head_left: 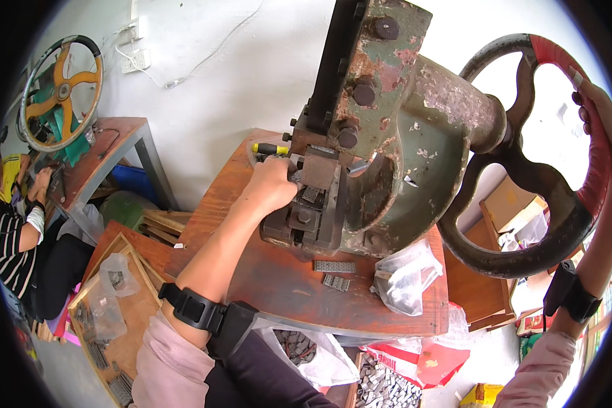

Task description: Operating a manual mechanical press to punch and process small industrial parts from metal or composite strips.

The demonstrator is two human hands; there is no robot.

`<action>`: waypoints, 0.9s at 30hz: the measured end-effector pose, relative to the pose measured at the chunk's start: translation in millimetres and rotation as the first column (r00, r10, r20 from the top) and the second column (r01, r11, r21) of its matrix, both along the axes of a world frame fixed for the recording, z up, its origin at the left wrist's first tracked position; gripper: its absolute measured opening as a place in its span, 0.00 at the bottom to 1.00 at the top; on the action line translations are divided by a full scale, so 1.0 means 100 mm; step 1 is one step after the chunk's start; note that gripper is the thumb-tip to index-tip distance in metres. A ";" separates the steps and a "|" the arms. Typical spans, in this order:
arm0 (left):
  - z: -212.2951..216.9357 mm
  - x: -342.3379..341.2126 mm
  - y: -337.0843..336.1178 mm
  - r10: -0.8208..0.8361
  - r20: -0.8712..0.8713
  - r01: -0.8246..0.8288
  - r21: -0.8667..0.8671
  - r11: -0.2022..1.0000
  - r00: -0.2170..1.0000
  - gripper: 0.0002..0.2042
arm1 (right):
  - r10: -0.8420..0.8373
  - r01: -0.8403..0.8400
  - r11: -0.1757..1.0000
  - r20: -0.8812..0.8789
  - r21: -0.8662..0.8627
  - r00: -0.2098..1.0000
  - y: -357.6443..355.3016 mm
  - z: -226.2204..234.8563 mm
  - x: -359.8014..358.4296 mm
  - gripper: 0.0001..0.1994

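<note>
A worn green hand press (421, 163) stands on a reddish wooden table (238, 272). My left hand (273, 185) is at the dark metal die block (304, 221) under its ram, fingers curled in; whatever they pinch is hidden. My right hand (600, 112) wraps round the red-covered rim of the big handwheel (554, 221) on the right. Just beyond my left hand lies a tool with a yellow and black handle (270, 148). Two small strips of grey metal pieces (334, 266) rest on the tabletop in front of the press, beside a clear plastic bag (402, 280).
Below the table sit a white sack of metal parts (299, 347) and a heap of small silvery pieces (384, 384). A wooden tray (126, 299) stands at the left. Further left, another person (24, 231) works at a press with a yellow wheel (62, 92).
</note>
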State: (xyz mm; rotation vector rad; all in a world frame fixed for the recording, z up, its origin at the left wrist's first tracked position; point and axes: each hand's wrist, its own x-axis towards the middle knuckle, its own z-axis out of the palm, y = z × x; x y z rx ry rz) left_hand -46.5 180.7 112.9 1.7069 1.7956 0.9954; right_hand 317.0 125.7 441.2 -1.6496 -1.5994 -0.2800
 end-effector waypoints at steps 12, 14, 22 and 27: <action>0.01 -0.05 0.06 0.053 0.010 -0.053 -0.008 0.999 0.999 0.15 | 0.076 -0.078 0.995 -0.027 -0.070 0.997 0.03 0.04 0.01 0.18; 0.10 -0.08 0.04 0.017 0.087 -0.010 -0.084 0.996 0.996 0.15 | 0.048 -0.048 0.996 -0.006 -0.074 0.999 0.00 0.02 -0.03 0.18; 0.34 -0.08 -0.14 -0.134 0.193 0.181 -0.252 0.951 0.972 0.18 | 0.032 -0.031 0.999 0.007 -0.027 0.999 -0.09 -0.08 -0.14 0.18; 0.01 -0.03 0.05 0.071 -0.094 -0.084 -0.136 0.987 0.993 0.16 | 0.031 -0.031 0.999 0.000 -0.009 1.000 -0.05 -0.05 -0.03 0.17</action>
